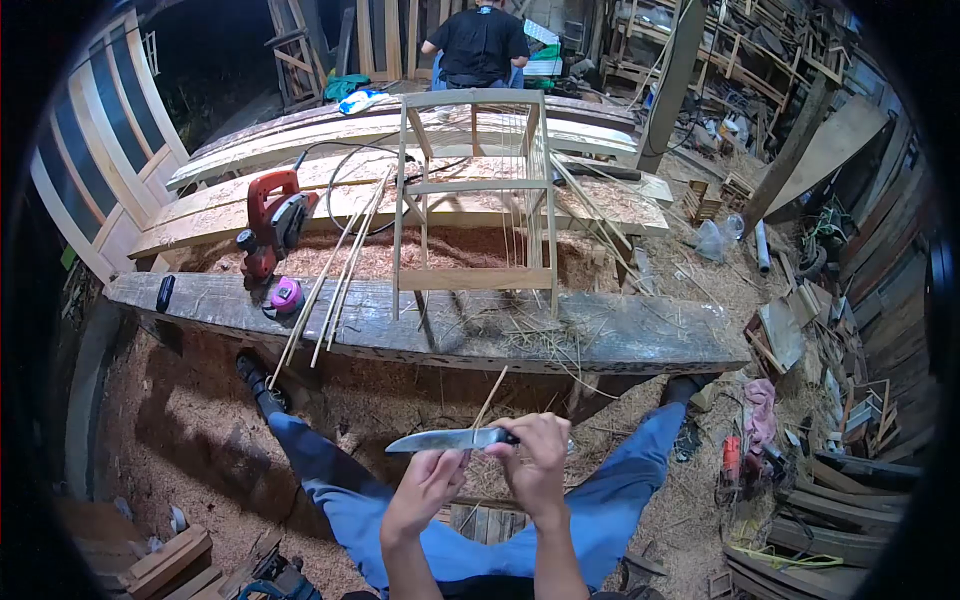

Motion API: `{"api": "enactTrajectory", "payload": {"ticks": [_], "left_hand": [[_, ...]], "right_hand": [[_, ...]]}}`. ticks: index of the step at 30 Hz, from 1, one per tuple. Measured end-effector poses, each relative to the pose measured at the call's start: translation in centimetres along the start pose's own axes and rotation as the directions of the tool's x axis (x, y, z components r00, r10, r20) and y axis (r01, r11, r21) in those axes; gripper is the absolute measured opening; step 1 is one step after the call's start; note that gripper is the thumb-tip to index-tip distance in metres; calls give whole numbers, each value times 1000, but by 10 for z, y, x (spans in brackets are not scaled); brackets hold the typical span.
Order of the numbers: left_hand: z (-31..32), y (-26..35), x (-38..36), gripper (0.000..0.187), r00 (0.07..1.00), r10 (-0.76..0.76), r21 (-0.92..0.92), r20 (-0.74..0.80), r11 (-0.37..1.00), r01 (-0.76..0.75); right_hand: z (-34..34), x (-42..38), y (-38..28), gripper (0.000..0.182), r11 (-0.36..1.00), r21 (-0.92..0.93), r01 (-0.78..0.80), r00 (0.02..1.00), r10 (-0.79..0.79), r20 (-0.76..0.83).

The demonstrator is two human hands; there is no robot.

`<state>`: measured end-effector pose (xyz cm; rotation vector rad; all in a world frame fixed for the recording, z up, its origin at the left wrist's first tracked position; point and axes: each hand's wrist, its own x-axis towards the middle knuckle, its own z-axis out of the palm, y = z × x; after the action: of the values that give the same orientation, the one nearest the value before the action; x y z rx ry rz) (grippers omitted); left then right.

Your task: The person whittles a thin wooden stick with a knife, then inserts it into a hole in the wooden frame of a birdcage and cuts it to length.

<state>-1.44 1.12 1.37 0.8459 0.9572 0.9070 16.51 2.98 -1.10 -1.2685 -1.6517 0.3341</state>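
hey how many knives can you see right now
1: the knife in your right hand, its blade at the thin strip in your left hand. More could be hidden in the clutter on the floor.

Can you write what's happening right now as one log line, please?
right hand: grips knife | left hand: holds thin stick, blade across it | bench: wooden frame standing | beyond: person, back turned

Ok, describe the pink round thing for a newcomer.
Find the thick grey plank across the middle. Toward its left stands a red power tool. Beside that tool's near end sits the small round thing, the only pink one there.
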Motion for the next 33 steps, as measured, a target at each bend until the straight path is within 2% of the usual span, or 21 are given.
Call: {"api": "enactTrajectory", "payload": {"ticks": [2, 4, 9, 13, 16, 18, 21, 25, 27, 31, 33], "left_hand": [[2, 9, -3, 24, 1000, 7, 8, 5, 1000, -7], [2, 13, -4, 26, 1000, 13, 14, 5, 1000, -13], [-3, 15, -4, 28, 1000, -26, 76, -12, 997, 27], [-5, 9, 0, 28, 1000, -15, 79, -14, 997, 16], [-4, 10, 0, 27, 1000, -5, 76, -26, 997, 7], [-4, 14, -1, 28, 998, -18, 55, -58, 998, 21], [-14, 8, -2, 27, 998, 7, 30, -58, 1000, -6], [-15, 5, -1, 27, 998, 23, 15, -51, 1000, -22], [-17, 4, 0, 28, 997, 35, -5, -62, 999, -36], [-17, 10, -1, 27, 996, -20, 5, -87, 1000, 21], [-19, 11, -2, 26, 996, -25, -17, -82, 1000, 23]], "right_hand": [[-9, 3, 6, 40, 1000, -14, -16, 999, 15, -35], [-20, 4, 11, 40, 990, -117, -76, 992, 63, -107], [-27, -1, 30, 39, 973, -210, -95, 988, 67, -140], [-24, -3, 35, 39, 969, -223, -108, 982, 68, -178], [-19, -5, 37, 32, 962, -255, -101, 980, 52, -191], [-15, -7, 40, 26, 943, -289, -166, 961, 89, -261], [-21, -4, 37, 34, 932, -291, -215, 957, 141, -253], [-15, -7, 38, 32, 926, -299, -231, 950, 148, -276], [-11, -8, 35, 23, 920, -299, -254, 941, 163, -297], [-3, -9, 32, 23, 916, -300, -266, 930, 162, -329], [0, -9, 32, 28, 888, -293, -354, 896, 232, -379]]}}
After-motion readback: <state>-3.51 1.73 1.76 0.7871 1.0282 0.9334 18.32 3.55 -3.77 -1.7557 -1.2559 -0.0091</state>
